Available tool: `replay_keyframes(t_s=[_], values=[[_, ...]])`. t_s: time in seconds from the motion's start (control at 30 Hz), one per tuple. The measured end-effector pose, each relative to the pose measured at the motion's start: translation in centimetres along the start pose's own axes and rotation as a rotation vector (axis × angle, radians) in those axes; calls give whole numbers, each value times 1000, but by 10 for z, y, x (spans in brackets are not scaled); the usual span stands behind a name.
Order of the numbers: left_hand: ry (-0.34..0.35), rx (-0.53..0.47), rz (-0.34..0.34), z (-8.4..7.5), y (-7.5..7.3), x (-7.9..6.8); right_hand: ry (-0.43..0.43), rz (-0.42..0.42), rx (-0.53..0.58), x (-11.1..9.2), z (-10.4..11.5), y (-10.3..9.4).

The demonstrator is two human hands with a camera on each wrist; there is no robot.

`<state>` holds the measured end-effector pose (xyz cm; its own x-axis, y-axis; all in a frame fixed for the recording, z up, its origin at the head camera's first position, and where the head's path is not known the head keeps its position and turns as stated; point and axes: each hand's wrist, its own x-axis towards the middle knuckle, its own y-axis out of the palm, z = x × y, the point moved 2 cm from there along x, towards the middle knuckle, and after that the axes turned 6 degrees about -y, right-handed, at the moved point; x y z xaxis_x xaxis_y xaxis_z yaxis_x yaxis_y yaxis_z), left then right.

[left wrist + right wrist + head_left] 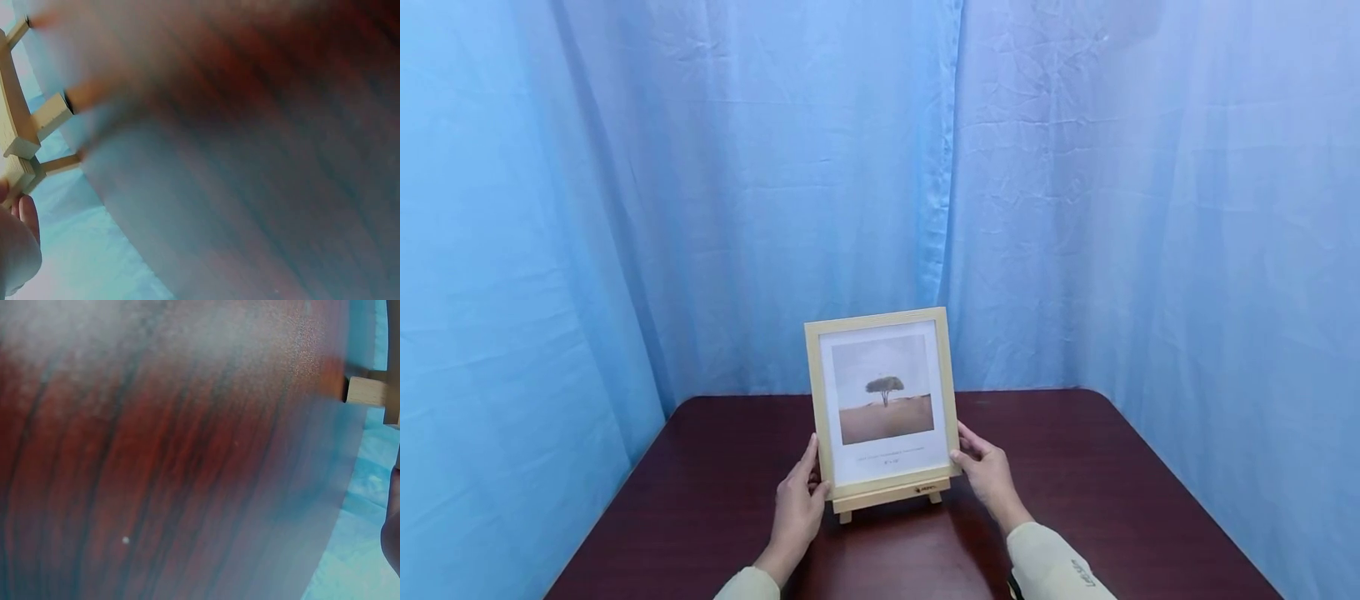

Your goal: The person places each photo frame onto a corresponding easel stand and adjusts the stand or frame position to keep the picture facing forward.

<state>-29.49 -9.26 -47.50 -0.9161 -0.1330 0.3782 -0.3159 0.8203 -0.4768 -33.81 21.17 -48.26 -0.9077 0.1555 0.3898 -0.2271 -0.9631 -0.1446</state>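
Note:
A picture frame (886, 408) with a pale wood border holds a print of a lone tree on a plain. It stands upright, leaning slightly back, on the ledge of a small wooden easel (891, 495). My left hand (797, 507) grips its lower left edge, thumb at the front corner. On the opposite side my right hand (992, 482) holds the lower right edge between thumb and fingers. The left wrist view catches the easel's legs (55, 116) on the tabletop and part of my left hand (19, 250). One easel foot (365, 392) shows in the right wrist view.
Beneath the easel lies a dark reddish-brown glossy table (715, 467) with rounded far corners. Light blue curtains (790, 208) hang behind it and along both sides, close to the table's edges.

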Motion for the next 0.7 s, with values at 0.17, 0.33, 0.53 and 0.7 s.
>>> replay_keyframes(t_s=[0.17, 0.33, 0.53, 0.7], values=[[23, -3, 31, 5, -1, 6, -16, -17, -33, -4, 1, 1], [30, -6, 57, 8, -1, 11, -18, -22, -53, -6, 2, 1], [39, -18, 78, 12, 2, 17, -1, -33, -79, -10, 3, 1], [42, -37, 85, 14, 3, 20, 5, -39, -92, -11, 3, 2]])
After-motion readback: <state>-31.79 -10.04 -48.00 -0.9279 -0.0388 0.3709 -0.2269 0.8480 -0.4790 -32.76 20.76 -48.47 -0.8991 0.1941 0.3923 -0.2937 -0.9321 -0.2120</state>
